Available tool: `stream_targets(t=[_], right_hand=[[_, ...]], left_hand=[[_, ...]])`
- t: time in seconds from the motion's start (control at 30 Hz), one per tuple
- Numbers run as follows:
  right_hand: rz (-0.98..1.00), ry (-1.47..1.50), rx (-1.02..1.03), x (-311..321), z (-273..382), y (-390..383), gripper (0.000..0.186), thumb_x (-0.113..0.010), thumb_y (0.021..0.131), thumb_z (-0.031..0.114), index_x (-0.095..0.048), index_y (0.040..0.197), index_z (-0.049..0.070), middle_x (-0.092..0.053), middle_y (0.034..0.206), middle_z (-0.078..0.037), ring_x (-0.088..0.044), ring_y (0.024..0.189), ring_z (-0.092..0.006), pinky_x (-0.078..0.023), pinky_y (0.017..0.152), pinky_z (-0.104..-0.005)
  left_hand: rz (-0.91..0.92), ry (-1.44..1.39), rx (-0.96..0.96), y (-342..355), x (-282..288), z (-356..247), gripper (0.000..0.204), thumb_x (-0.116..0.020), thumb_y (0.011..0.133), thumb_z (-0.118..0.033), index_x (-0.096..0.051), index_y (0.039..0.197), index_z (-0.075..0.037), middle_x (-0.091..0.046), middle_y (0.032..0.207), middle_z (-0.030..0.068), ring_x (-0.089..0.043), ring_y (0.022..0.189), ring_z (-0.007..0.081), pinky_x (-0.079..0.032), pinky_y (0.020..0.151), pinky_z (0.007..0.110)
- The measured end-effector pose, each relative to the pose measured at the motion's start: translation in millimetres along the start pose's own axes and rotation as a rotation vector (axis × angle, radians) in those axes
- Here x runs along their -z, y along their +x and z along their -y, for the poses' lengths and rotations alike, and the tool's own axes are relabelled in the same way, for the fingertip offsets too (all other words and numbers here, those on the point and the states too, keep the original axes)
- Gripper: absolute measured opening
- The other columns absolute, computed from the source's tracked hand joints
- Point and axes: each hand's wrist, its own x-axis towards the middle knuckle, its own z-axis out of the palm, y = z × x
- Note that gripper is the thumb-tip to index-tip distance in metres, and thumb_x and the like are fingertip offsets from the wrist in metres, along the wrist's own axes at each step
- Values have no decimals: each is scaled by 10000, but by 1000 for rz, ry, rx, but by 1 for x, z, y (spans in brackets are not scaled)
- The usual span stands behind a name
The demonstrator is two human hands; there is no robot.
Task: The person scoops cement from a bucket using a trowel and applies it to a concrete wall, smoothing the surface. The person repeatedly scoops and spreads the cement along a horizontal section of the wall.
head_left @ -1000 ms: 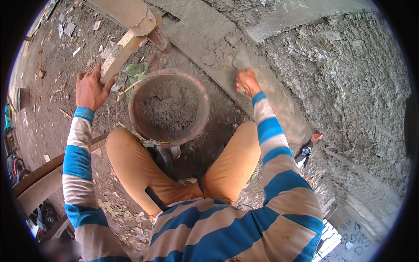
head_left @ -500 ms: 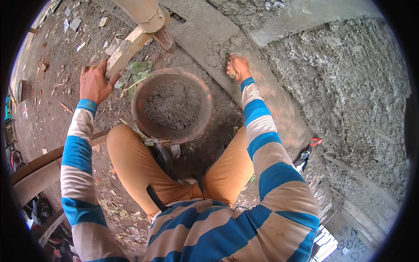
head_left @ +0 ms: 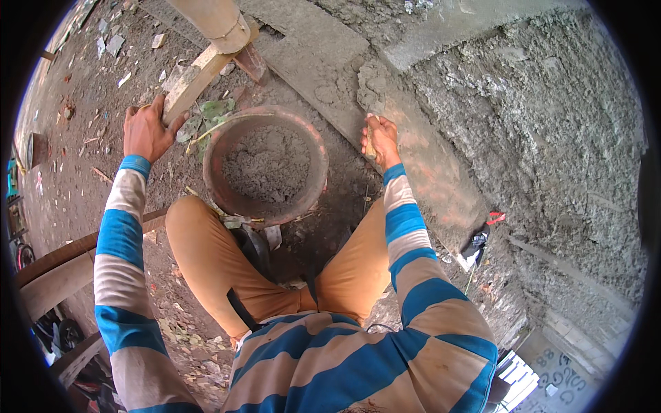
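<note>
My left hand (head_left: 147, 132) is closed round the near end of a wooden batten (head_left: 187, 86), its thumb on one side and fingers on the other. My right hand (head_left: 383, 138) grips the pale wooden handle of a trowel (head_left: 372, 141). Grey mortar (head_left: 373, 86) lies just beyond that fist, on the plastered ledge (head_left: 430, 162), and the trowel's blade is hard to tell from it. Between my hands, in front of my knees, sits a round bucket (head_left: 322, 162) with a mortar-smeared rim. Lumpy grey mortar (head_left: 268, 162) partly fills it.
A thick round post (head_left: 213, 24) stands by the batten's far end. Rough grey wall (head_left: 537, 131) rises on the right. A red and black object (head_left: 476, 241) lies by the ledge's near end. Leaves (head_left: 210, 117) and rubble litter the ground; curved timber (head_left: 62, 265) is at left.
My right hand has drawn back toward me along the ledge with the trowel, away from the far mortar patch. My left hand keeps its hold on the batten.
</note>
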Motion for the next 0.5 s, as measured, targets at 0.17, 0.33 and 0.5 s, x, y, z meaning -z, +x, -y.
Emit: stream_targets(t=[0.17,0.33,0.5], right_hand=[[130,-198,19,-1,18,-97,253,-638,1010,288,-558,958,53,-555,680,-32,-517,423,-121,-440,338,-316],[302,-602,301,-9,19,-172,294,-659,993,268,-595,1048,-14,-647,710,-166,-624,503,-305,-487,440,-413],[13,-873,539,17,19,-138,323,-668,957,241,-629,1120,-35,-670,783,-321,-680,782,-523,-531,682,-556]], left_hand=[[-15,-2,-1,-1,-3,2,703,-631,929,-619,-614,1270,-5,-740,881,230,-713,922,391,-430,1022,521],[-15,14,1,0,-7,2,712,-629,927,-628,-618,1265,-2,-741,869,226,-716,919,389,-429,1025,527],[4,6,15,-2,-2,0,708,-639,924,-620,-619,1270,-3,-741,854,223,-720,916,390,-428,1024,535]])
